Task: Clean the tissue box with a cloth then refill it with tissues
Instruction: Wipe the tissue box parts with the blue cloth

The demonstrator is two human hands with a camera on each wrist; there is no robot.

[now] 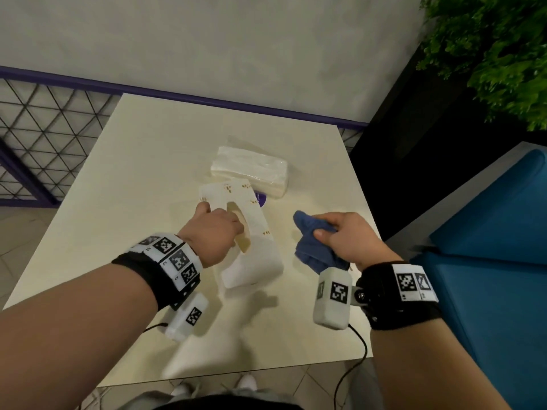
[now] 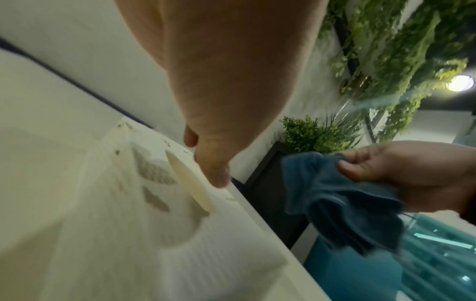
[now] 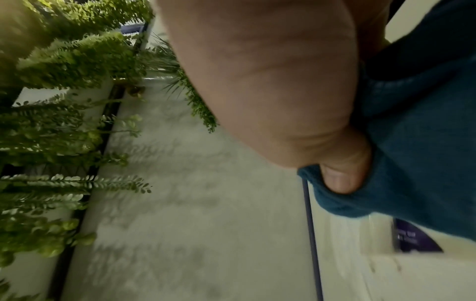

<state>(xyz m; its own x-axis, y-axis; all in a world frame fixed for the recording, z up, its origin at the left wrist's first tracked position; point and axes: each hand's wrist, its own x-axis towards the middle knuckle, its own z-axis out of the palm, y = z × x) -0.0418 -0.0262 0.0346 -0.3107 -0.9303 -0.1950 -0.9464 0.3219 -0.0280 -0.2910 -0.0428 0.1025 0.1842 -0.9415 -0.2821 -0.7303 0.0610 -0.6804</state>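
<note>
**Ana:** Tissue box [image 1: 251, 232] sits near the middle of a cream square table [image 1: 124, 179], its oval slot facing up. What surrounds the table?

**Ben:** A pale plaster wall [image 1: 207, 39] runs along the far edge at twelve o'clock, with a purple rail [image 1: 177, 94] at its foot. A black wire lattice [image 1: 44, 128] shows at ten o'clock. Green foliage [image 1: 497, 48] hangs at two o'clock, and a blue seat [image 1: 488, 247] stands at three o'clock, just past the table's right edge.

**Ana:** How much bare surface lies around the box?

**Ben:** A wide stretch toward nine o'clock, and a strip along the near edge at six. At twelve o'clock from the box a wrapped tissue pack [image 1: 251, 170] lies just beside it. A purple sticker [image 1: 262, 199] peeks out between them.

**Ana:** And the hands?

**Ben:** The left hand [image 1: 216, 232] lies over the top of the box, fingers curled down at the slot and the thumb on its left side; from the left wrist view a fingertip presses the top panel beside the slot [image 2: 190, 183]. The right hand [image 1: 349, 235] floats at three o'clock from the box, apart from it and above the table, fingers closed round a bunched blue cloth [image 1: 313, 241], thumb pinning the fabric.
</note>
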